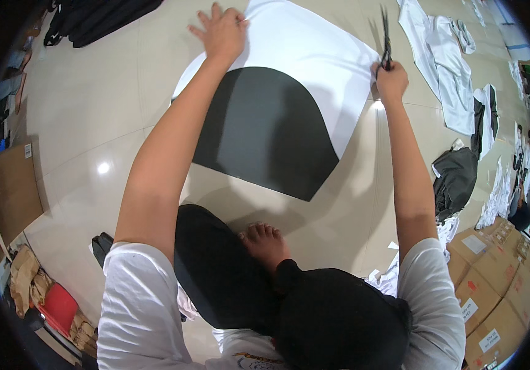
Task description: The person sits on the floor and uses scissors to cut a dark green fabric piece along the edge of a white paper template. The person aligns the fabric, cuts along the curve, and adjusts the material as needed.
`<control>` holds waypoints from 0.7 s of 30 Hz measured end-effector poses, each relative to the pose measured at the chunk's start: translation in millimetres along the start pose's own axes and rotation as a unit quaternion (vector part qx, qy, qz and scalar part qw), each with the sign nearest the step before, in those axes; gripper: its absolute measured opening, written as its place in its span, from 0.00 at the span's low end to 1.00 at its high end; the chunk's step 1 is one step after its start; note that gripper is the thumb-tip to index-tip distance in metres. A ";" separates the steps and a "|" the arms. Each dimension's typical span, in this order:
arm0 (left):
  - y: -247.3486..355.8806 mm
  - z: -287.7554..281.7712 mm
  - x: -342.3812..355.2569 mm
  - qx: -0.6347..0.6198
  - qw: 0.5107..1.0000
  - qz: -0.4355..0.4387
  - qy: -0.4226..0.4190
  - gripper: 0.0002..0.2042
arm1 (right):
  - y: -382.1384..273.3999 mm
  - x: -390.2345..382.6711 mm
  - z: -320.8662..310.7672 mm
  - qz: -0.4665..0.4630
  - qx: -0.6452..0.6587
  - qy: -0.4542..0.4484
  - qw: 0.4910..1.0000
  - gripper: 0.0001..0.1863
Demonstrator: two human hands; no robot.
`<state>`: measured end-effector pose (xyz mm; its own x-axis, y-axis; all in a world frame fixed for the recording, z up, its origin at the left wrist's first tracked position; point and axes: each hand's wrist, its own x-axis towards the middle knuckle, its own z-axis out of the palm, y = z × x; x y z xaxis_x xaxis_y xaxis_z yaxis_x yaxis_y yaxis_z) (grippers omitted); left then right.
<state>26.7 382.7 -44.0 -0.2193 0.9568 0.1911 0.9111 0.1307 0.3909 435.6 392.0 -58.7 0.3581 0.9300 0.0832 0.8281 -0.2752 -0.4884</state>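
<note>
A white sheet [289,37] of cloth or similar material lies on the floor, with a dark grey piece [265,135], curved along its top, on its lower part. My left hand [222,37] is at the upper left of the white sheet, fingers spread, touching its edge. My right hand [391,81] grips black-handled scissors [386,43] at the sheet's right edge, blades pointing away from me; whether it also pinches the sheet I cannot tell. My bare foot [265,243] rests below the dark piece.
Black fabric [98,15] lies top left; white garments [453,80] and a dark bundle [453,182] lie right. Cardboard boxes [484,290] are stacked lower right, near another person [521,213]. A cardboard sheet [12,185] and red object [58,305] sit left. Tiled floor [92,111] surrounds me.
</note>
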 end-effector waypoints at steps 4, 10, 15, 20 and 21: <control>54.6 0.1 3.1 -0.080 0.993 0.088 0.020 0.18 | 68.8 -40.4 -41.0 0.070 0.027 0.057 0.996 0.14; 54.8 26.8 -78.2 -0.109 0.972 0.209 -0.003 0.27 | 175.0 -138.7 -97.9 0.170 0.043 0.088 0.981 0.12; 60.1 -1.6 -160.6 -0.040 0.974 0.209 -0.080 0.36 | 197.8 -214.5 -129.2 0.256 0.093 0.139 0.952 0.13; 65.0 -11.0 -199.1 -0.008 0.970 0.204 -0.128 0.37 | 186.0 -255.4 -137.8 0.227 0.021 0.191 0.955 0.14; 66.0 -10.8 -205.3 0.002 0.969 0.209 -0.132 0.38 | 177.6 -260.7 -138.4 0.222 0.032 0.200 0.954 0.13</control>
<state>128.1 192.1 -47.7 0.2660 0.9593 0.0947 0.9022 -0.2824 0.3261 549.1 66.9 -46.8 0.8139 0.5546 0.1733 0.5327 -0.5931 -0.6038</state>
